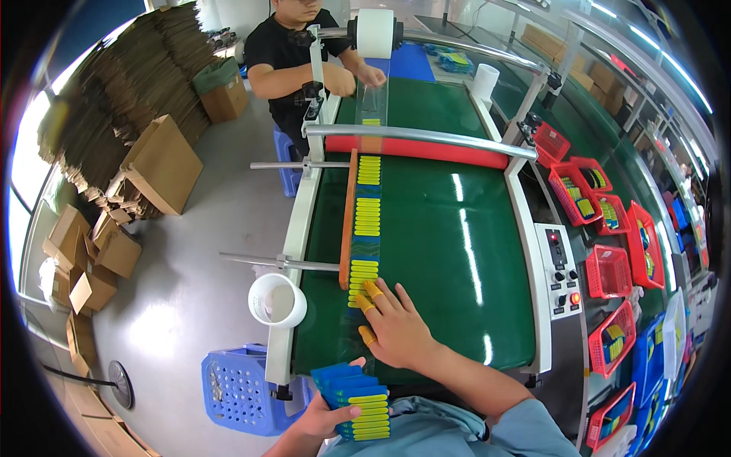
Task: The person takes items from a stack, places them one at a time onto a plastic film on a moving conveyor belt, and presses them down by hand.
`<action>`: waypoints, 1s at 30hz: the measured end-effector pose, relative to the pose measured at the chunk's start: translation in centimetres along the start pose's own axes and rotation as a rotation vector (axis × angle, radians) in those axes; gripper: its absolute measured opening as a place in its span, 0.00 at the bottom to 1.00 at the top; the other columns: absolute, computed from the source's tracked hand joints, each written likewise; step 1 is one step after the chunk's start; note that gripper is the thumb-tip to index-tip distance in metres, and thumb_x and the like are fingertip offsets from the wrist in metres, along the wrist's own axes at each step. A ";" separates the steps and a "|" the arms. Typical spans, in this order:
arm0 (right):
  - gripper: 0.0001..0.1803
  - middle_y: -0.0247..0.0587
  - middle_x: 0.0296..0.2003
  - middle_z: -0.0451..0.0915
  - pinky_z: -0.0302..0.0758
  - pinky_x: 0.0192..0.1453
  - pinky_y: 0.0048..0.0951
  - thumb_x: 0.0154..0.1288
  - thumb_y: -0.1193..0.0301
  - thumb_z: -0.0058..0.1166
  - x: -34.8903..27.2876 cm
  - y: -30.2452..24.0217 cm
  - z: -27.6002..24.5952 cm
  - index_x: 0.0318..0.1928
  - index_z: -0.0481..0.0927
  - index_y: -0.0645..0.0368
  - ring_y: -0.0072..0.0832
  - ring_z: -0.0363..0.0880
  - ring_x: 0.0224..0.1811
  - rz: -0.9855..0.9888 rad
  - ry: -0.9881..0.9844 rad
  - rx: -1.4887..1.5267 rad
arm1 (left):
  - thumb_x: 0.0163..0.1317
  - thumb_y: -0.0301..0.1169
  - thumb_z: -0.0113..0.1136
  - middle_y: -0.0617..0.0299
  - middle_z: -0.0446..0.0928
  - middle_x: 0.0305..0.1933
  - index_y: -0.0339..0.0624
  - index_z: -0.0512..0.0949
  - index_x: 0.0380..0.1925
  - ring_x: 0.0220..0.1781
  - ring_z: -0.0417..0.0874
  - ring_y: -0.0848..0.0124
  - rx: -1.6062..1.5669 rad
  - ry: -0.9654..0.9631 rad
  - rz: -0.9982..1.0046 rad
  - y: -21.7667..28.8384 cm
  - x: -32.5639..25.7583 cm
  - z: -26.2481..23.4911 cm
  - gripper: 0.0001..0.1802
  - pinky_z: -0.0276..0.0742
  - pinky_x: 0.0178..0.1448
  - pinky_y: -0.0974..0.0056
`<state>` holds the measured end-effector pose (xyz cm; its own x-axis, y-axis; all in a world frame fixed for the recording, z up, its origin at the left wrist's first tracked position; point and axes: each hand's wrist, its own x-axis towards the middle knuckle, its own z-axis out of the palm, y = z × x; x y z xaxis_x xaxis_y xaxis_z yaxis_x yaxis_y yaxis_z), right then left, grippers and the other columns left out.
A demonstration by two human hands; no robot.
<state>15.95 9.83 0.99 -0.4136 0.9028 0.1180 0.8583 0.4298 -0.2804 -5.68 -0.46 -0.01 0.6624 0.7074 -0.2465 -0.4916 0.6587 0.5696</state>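
My left hand (323,420) grips a fanned bundle of flat blue pieces with yellow-green strips (352,392) close to my body. Its thumb lies across the front of the bundle. My right hand (401,330) rests over the near end of a row of similar blue and yellow-green pieces (368,217). Its fingers are stretched and apart, and the tips of several touch that row. Yellow finger covers (366,304) sit on the thumb and two fingers. The row runs along a wooden guide bar (348,221) on the green conveyor belt (434,228).
A red roller (449,151) and metal bar (426,139) cross the belt; a film roll (375,34) hangs beyond. A co-worker (301,68) sits far left. A white tub (277,302), blue stool (244,388), control box (558,270) and red baskets (608,272) flank the machine.
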 end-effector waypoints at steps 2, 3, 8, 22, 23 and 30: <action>0.31 0.58 0.69 0.66 0.49 0.82 0.56 0.70 0.57 0.53 0.6 0.8 0.1 0.66 0.72 0.64 0.51 0.53 0.80 -0.006 0.016 0.003 | 0.65 0.20 0.60 0.34 0.74 0.64 0.52 0.44 0.80 0.62 0.80 0.36 -0.011 0.016 -0.003 0.2 -0.1 0.1 0.49 0.72 0.67 0.31; 0.31 0.58 0.69 0.66 0.49 0.81 0.56 0.70 0.57 0.53 0.8 1.0 0.1 0.66 0.71 0.64 0.51 0.53 0.80 -0.016 0.027 0.004 | 0.64 0.20 0.61 0.34 0.74 0.64 0.52 0.44 0.80 0.62 0.80 0.36 -0.026 0.034 -0.002 0.3 0.0 0.1 0.50 0.72 0.67 0.31; 0.30 0.58 0.68 0.66 0.50 0.81 0.56 0.70 0.59 0.55 1.2 1.2 -1.8 0.67 0.70 0.63 0.50 0.53 0.80 -0.013 0.099 0.046 | 0.63 0.24 0.64 0.36 0.76 0.61 0.52 0.44 0.80 0.59 0.82 0.37 -0.033 0.082 0.067 1.0 0.7 0.3 0.51 0.76 0.64 0.32; 0.32 0.29 0.35 0.77 0.80 0.41 0.20 0.63 0.80 0.68 -5.3 -1.4 -3.0 0.66 0.71 0.57 0.15 0.78 0.34 0.259 0.126 1.353 | 0.63 0.26 0.70 0.54 0.76 0.64 0.42 0.48 0.79 0.68 0.77 0.60 -0.071 0.179 0.207 1.5 2.0 0.3 0.51 0.72 0.72 0.49; 0.30 0.31 0.36 0.77 0.80 0.38 0.21 0.65 0.81 0.66 -5.3 -0.6 -2.5 0.66 0.72 0.58 0.16 0.79 0.33 0.285 0.168 1.397 | 0.63 0.27 0.69 0.51 0.77 0.62 0.44 0.47 0.79 0.66 0.79 0.56 -0.046 0.203 0.221 1.6 1.7 0.1 0.51 0.74 0.69 0.47; 0.21 0.37 0.35 0.79 0.79 0.30 0.27 0.67 0.80 0.61 -1.1 1.1 -1.9 0.59 0.76 0.62 0.22 0.81 0.28 0.414 0.083 1.148 | 0.64 0.29 0.66 0.38 0.77 0.59 0.53 0.47 0.79 0.57 0.84 0.40 -0.141 0.050 0.259 1.7 0.7 0.5 0.49 0.79 0.61 0.33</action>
<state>17.94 9.33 2.39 -0.1159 0.9846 -0.1310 0.1368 -0.1148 -0.9839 -5.79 1.00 1.20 0.4774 0.8661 -0.1478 -0.7164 0.4811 0.5052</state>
